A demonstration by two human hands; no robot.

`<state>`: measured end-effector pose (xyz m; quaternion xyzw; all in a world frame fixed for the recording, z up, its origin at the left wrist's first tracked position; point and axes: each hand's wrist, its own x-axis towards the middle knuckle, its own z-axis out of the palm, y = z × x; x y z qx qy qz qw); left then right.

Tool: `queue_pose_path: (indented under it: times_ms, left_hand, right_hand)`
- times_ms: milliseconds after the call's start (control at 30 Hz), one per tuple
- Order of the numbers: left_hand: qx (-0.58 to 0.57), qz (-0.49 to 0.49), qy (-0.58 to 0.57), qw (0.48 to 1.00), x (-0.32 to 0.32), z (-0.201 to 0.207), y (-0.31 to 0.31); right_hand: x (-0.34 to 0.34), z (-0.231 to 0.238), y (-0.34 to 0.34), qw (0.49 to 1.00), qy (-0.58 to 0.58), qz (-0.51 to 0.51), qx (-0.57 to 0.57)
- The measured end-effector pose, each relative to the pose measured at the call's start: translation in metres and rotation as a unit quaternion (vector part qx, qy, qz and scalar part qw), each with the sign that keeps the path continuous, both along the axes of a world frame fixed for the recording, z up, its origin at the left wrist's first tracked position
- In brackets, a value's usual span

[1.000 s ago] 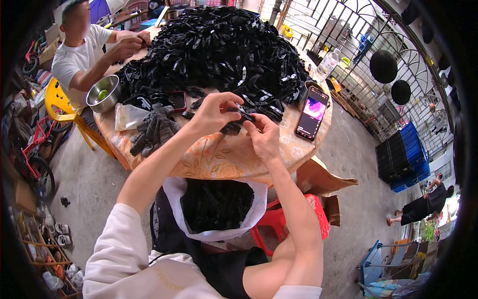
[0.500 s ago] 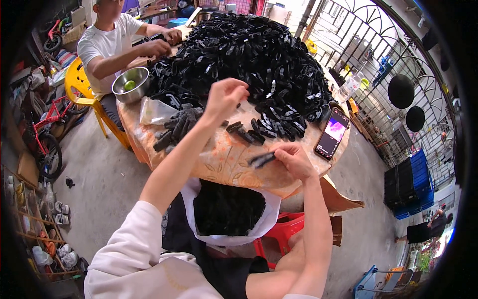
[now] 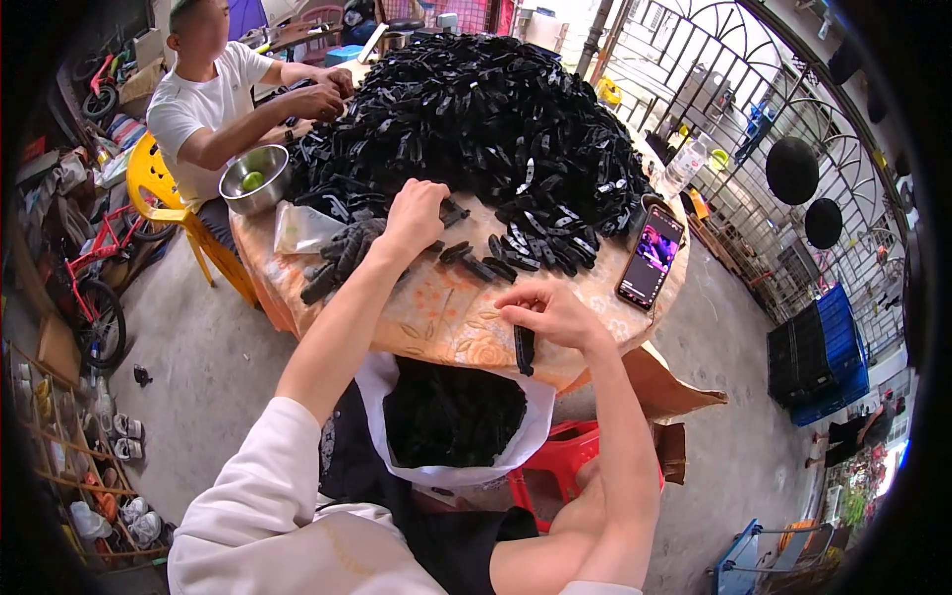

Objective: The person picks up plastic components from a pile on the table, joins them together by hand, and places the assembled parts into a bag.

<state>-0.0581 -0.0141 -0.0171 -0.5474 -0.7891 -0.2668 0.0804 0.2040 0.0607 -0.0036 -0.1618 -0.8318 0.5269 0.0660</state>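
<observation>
A large heap of long, narrow black plastic pieces [image 3: 466, 109] covers much of the table. My left hand [image 3: 416, 213] is closed at its near edge, its fingertips on one black piece [image 3: 454, 212]. Over the front of the table is my right hand [image 3: 557, 313], with thumb and forefinger apart. Just under its thumb, a single black piece [image 3: 525, 351] stands upright at the table's edge; whether it touches the thumb is unclear. Below that edge, an open white bag [image 3: 540, 421] holds more black pieces. A few loose ones [image 3: 481, 263] lie between my hands.
Dark gloves [image 3: 347, 253] and a clear plastic bag [image 3: 302, 230] lie by my left forearm. Behind them is a metal bowl [image 3: 260, 198] with green fruit. A phone [image 3: 651, 258] leans at right. Across the table, a person [image 3: 213, 109] handles black pieces. A red stool [image 3: 560, 461] stands below.
My left hand has lowered to the heap's edge and taken a piece. My right hand has shifted slightly left and its fingers have parted; the black piece there has swung from sideways to upright, lower down.
</observation>
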Motion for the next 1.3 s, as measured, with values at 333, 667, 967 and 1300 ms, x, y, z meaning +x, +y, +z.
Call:
queue_pose_path:
  times_ms: [333, 667, 967, 1300]
  left_hand:
    - [0.129, -0.083, -0.004, 0.988, -0.004, -0.011, 0.003]
    - [0.133, -0.075, -0.011, 0.988, 0.013, 0.001, 0.006]
    - [0.229, -0.184, -0.512, 0.807, 0.040, 0.014, 0.012]
    - [0.127, -0.259, -0.420, 0.861, 0.058, 0.013, 0.010]
  right_hand:
    - [-0.026, -0.021, -0.016, 0.932, 0.176, -0.222, 0.226]
    - [-0.032, -0.027, -0.005, 0.921, 0.135, -0.168, 0.326]
    - [-0.020, -0.032, -0.012, 0.952, 0.163, -0.214, 0.146]
    - [-0.016, -0.031, -0.004, 0.953, 0.196, -0.223, -0.057]
